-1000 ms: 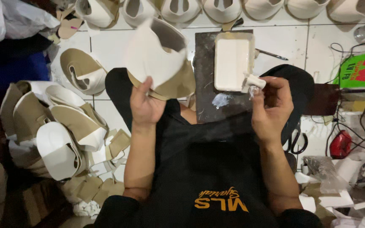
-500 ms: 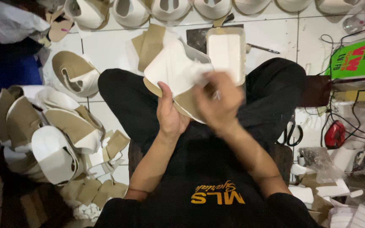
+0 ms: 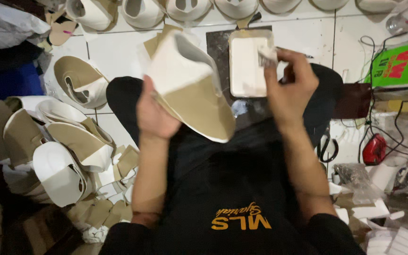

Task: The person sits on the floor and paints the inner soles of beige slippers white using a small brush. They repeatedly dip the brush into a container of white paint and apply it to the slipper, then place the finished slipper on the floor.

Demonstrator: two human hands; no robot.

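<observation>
White floor tiles (image 3: 119, 52) with dark grout lines are lying under everything. A green box (image 3: 397, 63) is sitting at the right edge above tangled black cables (image 3: 378, 123). Dim light is leaving the left corner and its blue cloth (image 3: 10, 80) in shadow.

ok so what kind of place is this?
Most likely a small shoe-making workshop on a tiled floor. The left hand holds an unfinished white and tan shoe upper, more uppers are heaped alongside, and a row of them lines the far edge.
</observation>
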